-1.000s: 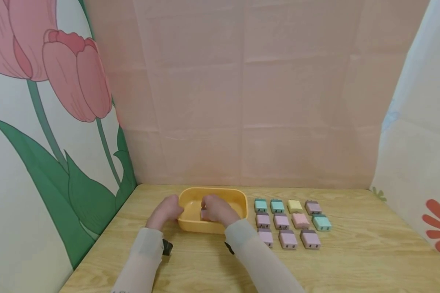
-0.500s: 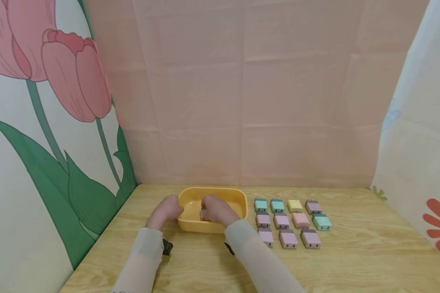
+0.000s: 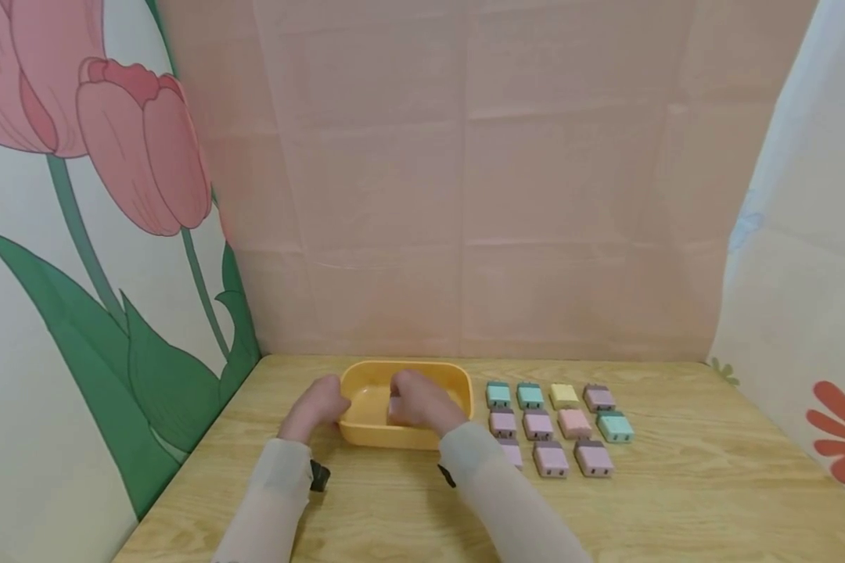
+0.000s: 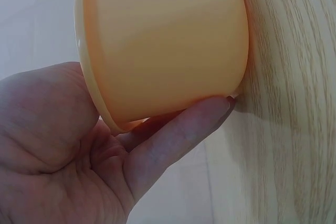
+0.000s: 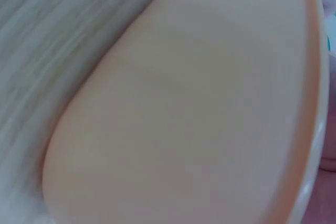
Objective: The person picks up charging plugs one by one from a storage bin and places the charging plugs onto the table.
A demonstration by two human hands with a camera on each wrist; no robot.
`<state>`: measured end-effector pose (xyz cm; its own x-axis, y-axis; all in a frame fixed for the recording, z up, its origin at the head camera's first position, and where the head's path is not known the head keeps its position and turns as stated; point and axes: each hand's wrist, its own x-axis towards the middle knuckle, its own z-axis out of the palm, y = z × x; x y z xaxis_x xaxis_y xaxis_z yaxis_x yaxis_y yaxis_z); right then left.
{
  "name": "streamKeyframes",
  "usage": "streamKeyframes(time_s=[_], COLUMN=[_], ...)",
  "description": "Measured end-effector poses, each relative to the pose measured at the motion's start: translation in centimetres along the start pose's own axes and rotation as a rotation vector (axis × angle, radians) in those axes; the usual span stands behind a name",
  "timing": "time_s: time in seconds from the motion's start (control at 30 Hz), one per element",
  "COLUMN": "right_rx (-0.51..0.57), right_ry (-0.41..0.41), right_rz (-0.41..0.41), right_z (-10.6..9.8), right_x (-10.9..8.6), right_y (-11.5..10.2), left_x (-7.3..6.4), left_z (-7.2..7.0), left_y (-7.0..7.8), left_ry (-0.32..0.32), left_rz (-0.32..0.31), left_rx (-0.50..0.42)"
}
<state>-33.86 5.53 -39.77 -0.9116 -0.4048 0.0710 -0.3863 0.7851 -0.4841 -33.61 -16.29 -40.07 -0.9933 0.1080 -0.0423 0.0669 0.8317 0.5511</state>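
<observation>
A yellow plastic basin [image 3: 387, 437] stands on the table, left of the blocks. My left hand [image 3: 317, 407] grips its left end; in the left wrist view the thumb side of the hand [image 4: 58, 145] lies at the rim and a finger runs along the outer wall [image 4: 173, 40]. My right hand [image 3: 422, 400] reaches down inside the basin with curled fingers, holding a small pale pink-lilac block [image 3: 393, 409], mostly hidden by the hand. The right wrist view shows mainly the basin's outer wall [image 5: 184, 103], with part of the hand at its right edge.
Right of the basin, several two-tone blocks resembling USB charger plugs lie in rows: teal [image 3: 498, 395], yellow [image 3: 564, 396], pink [image 3: 574, 423] and lilac [image 3: 551, 459]. A pink cloth backdrop [image 3: 465, 234] rises behind the wooden table [image 3: 394, 508].
My right hand shifts slightly to the right inside the basin, with the small block still at its fingers. My left hand stays on the basin's end. The head view turns very slightly.
</observation>
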Motion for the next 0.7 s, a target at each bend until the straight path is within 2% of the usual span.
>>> streamKeyframes(time_s=[0.13, 0.27, 0.47, 0.7], right_rx=[0.033, 0.012, -0.034, -0.008], right_ry=[-0.009, -0.003, 0.006, 0.026], right_rz=[0.028, 0.042, 0.029, 0.008], right_z=[-0.7, -1.2, -1.9, -3.2], right_x=[-0.4, -0.8, -1.1, -2.3], right_y=[0.2, 0.4, 0.7, 0.8], left_x=[0.1, 0.4, 0.5, 0.3], left_z=[0.1, 0.3, 0.3, 0.1], left_y=[-0.1, -0.3, -0.4, -0.2], left_ry=[0.011, 0.010, 0.005, -0.001], left_rz=[0.011, 0.007, -0.003, -0.009], left_rx=[-0.001, -0.007, -0.007, -0.005])
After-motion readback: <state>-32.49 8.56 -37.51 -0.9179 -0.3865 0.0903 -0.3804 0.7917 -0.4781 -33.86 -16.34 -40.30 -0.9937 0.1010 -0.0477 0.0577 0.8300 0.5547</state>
